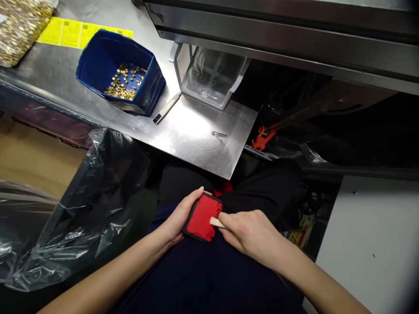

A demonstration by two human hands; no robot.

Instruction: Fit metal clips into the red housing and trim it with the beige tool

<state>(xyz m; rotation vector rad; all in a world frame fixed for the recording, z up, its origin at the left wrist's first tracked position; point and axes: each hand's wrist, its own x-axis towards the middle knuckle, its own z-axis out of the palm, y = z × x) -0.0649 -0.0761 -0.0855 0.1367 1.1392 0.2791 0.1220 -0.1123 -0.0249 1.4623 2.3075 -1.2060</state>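
Note:
My left hand (178, 216) grips a small red and black flat tray (202, 216) by its left edge, held over my lap. My right hand (250, 233) pinches a short pale stick (216, 222), whose tip rests on the tray's red face. Both hands sit close together, below the front edge of the steel table (196, 135). On that table, a blue bin (98, 56) holds several small gold parts (125, 81).
A clear plastic guard (209, 76) stands on the table beside a slim metal tool (166, 108) and small tweezers (218, 135). A bag of gold parts (19, 28) and yellow labels (75, 32) lie far left. Crumpled clear plastic (65, 218) drapes at my left. An orange clamp (263, 137) sits right.

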